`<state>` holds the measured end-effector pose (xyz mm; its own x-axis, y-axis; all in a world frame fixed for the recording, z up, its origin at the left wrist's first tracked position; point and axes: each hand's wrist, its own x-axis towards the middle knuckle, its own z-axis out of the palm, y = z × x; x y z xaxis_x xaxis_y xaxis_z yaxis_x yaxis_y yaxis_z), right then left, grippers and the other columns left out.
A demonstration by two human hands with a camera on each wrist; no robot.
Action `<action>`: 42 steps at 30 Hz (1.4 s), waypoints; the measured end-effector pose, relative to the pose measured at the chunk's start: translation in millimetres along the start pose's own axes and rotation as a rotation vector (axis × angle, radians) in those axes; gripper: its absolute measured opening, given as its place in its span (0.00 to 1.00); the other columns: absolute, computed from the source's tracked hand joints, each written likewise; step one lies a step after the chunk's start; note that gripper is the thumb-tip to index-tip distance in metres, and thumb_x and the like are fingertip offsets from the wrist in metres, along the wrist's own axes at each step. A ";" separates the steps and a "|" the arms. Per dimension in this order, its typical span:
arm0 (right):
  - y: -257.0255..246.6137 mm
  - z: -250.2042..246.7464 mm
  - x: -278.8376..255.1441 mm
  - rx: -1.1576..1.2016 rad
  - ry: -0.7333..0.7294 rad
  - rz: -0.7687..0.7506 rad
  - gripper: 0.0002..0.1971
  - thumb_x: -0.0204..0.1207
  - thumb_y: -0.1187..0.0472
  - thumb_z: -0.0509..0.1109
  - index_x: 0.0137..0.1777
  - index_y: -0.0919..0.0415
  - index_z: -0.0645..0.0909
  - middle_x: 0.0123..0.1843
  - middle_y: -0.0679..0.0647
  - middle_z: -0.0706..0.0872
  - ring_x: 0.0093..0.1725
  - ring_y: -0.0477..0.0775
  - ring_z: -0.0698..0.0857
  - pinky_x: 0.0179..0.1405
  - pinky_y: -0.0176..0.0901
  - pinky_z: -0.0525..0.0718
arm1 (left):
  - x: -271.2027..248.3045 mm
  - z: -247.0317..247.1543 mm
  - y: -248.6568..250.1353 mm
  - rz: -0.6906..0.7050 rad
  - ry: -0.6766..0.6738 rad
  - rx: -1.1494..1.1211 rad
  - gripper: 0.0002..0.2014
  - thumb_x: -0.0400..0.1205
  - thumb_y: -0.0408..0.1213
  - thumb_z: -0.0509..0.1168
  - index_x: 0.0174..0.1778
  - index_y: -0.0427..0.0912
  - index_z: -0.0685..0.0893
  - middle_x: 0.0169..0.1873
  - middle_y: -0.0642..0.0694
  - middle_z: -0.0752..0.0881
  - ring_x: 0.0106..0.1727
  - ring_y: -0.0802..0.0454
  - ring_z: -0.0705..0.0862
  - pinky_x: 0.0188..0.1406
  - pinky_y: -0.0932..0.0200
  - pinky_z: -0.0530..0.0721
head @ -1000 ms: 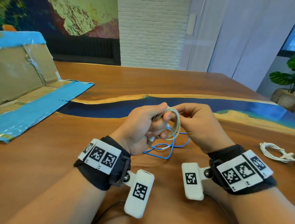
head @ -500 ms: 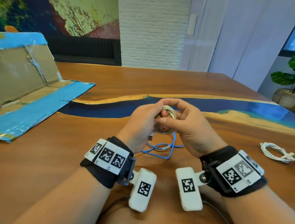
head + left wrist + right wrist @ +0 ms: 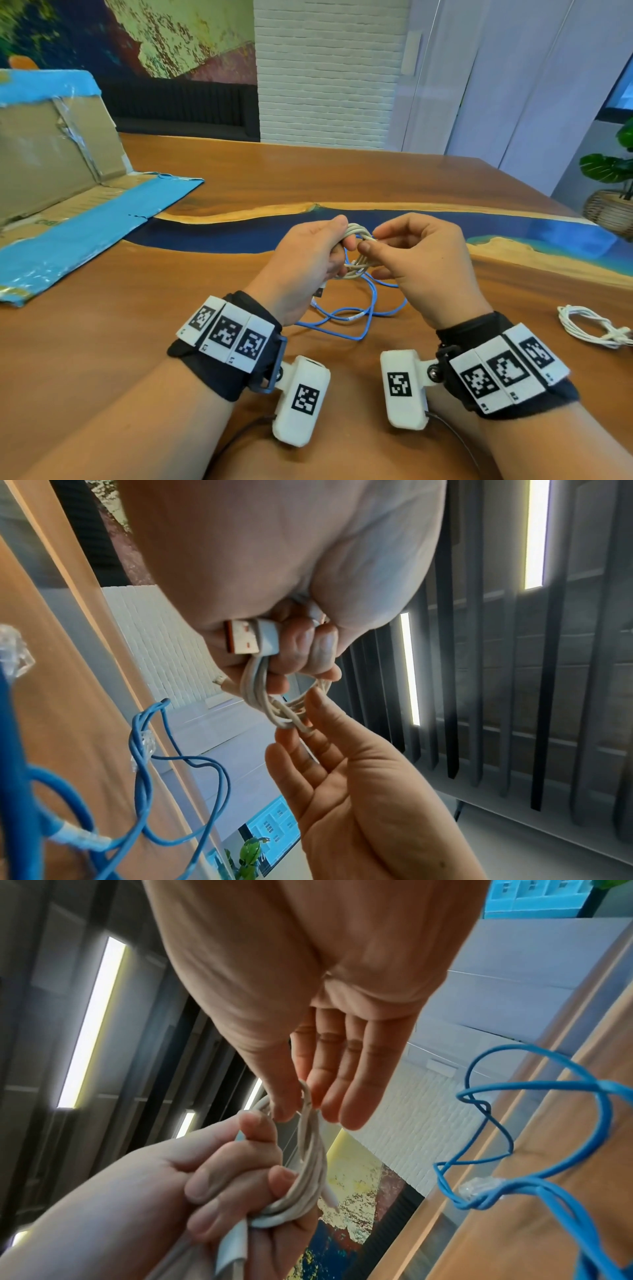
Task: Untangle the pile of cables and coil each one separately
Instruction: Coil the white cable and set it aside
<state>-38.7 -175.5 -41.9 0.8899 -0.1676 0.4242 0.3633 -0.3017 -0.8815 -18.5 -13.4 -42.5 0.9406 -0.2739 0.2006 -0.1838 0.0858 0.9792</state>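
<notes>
Hands meet above the worktop (image 3: 171, 342) mid-frame. Left hand (image 3: 301, 267) fist-grips a coiled white cable (image 3: 356, 265), its USB plug (image 3: 246, 637) poking out by the curled fingers (image 3: 212, 1183). Right hand (image 3: 424, 270) pinches a loop of the same white cable between thumb and index, other fingers (image 3: 356, 1074) straight and relaxed. Blue cable (image 3: 346, 315) lies loose and uncoiled on the worktop just under the hands, clear plug (image 3: 479, 1188) visible. Second white cable (image 3: 592, 325), already bundled, lies well apart at the right. Cardboard box (image 3: 51, 164) with blue tape sits far left.
</notes>
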 end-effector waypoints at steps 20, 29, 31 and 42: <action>-11.0 -33.8 13.7 0.330 -0.210 0.072 0.09 0.82 0.72 0.69 0.47 0.61 0.90 0.28 0.60 0.71 0.21 0.48 0.62 0.18 0.38 0.62 | -1.6 -2.6 1.5 0.010 -0.145 0.051 0.14 0.90 0.39 0.63 0.45 0.37 0.88 0.21 0.51 0.65 0.24 0.55 0.64 0.34 0.57 0.73; -9.6 -26.4 11.2 0.078 -0.228 -0.126 0.08 0.70 0.69 0.80 0.50 0.67 0.92 0.46 0.57 0.95 0.50 0.57 0.94 0.54 0.44 0.90 | -1.2 -7.8 2.5 0.022 -0.174 -0.255 0.11 0.90 0.38 0.60 0.58 0.33 0.82 0.21 0.52 0.62 0.21 0.57 0.60 0.31 0.59 0.71; -5.2 -19.1 11.5 0.077 -0.169 -0.125 0.05 0.71 0.69 0.81 0.47 0.65 0.93 0.45 0.57 0.95 0.49 0.59 0.94 0.54 0.49 0.91 | -1.2 -4.9 0.0 0.032 -0.152 -0.264 0.11 0.90 0.38 0.60 0.55 0.33 0.83 0.20 0.52 0.63 0.21 0.57 0.61 0.31 0.59 0.73; -11.8 8.1 -3.1 0.586 -0.215 0.168 0.14 0.80 0.72 0.71 0.64 0.63 0.85 0.44 0.66 0.93 0.40 0.59 0.92 0.44 0.47 0.89 | 1.4 -2.2 -1.1 0.199 0.066 -0.095 0.12 0.91 0.36 0.59 0.49 0.36 0.86 0.22 0.56 0.77 0.24 0.55 0.70 0.27 0.64 0.73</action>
<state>-43.5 -163.7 -34.6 0.9611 0.0426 0.2728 0.2500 0.2850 -0.9253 -16.4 -11.7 -43.4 0.9056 -0.1795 0.3843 -0.3432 0.2224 0.9126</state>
